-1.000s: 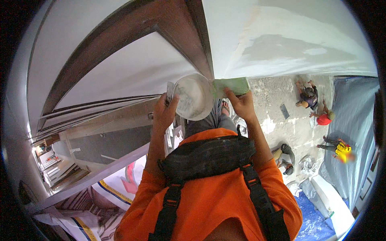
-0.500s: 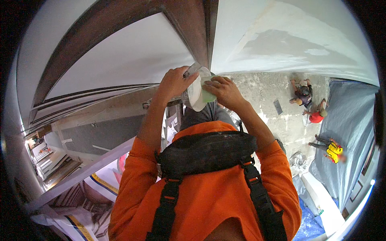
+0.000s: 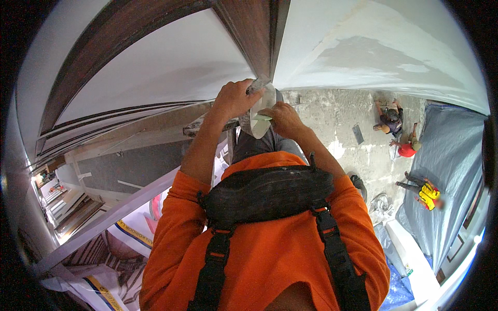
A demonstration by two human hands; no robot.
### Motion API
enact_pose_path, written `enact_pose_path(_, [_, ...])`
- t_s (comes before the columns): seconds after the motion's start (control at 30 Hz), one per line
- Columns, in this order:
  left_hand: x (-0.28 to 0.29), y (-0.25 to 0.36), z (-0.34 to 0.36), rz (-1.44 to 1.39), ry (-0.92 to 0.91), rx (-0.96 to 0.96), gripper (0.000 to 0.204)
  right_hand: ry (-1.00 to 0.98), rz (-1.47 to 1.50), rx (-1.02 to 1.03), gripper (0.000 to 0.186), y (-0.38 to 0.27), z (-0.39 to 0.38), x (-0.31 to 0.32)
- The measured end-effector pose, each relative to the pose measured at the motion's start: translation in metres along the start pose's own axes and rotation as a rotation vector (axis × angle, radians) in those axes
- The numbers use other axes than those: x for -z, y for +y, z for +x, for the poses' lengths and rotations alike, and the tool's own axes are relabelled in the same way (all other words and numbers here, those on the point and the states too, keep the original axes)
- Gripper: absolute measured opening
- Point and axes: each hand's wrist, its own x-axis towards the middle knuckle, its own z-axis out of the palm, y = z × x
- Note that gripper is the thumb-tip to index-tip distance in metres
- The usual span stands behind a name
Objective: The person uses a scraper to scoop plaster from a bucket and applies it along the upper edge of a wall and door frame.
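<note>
My left hand [image 3: 233,99] is closed on the upper rim of a translucent, white-smeared container [image 3: 268,98], which is tilted in front of my knees. Pale putty-like stuff coats its inside. In my right hand [image 3: 286,122] is a thin, flat pale green scraper [image 3: 262,118], gripped between thumb and fingers. The scraper's blade lies over the inside of the container, and its far edge is partly lost against the pale coating. A greyish crumpled patch shows on the container's rim by my left fingers.
Dark wooden trim [image 3: 249,36] meets a white, patchily plastered wall [image 3: 378,57] ahead. Far below on the right, several people [image 3: 429,195] are on a concrete floor [image 3: 337,124] beside a grey tarp [image 3: 441,166]. Printed banners [image 3: 129,233] hang at lower left. A wooden plank end [image 3: 194,128] juts out near my left forearm.
My right hand has turned and drawn the scraper lower and inward across the container. The container has tipped, showing narrower, and my left hand has shifted slightly right and up with it.
</note>
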Motion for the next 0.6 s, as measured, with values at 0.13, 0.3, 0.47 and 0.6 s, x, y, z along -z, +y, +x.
enact_pose_path(0.13, [-0.006, 0.001, 0.0, 0.0, 0.059, -0.013, 0.049, -0.264, 0.27, -0.28, 0.032, 0.003, -0.003, -0.014])
enact_pose_path(0.3, [-0.001, 0.002, -0.007, -0.021, 0.06, 0.008, 0.048, 0.09, 0.913, -0.132, 0.035, 0.02, -0.022, -0.047])
enact_pose_path(0.47, [0.005, 0.0, -0.015, -0.097, 0.011, 0.048, 0.056, 0.167, 0.657, -0.319, 0.031, 0.026, -0.016, 0.02])
enact_pose_path(0.6, [0.007, 0.008, -0.014, -0.062, -0.039, 0.066, 0.061, 0.3, 0.175, -0.014, 0.03, 0.01, -0.003, 0.026])
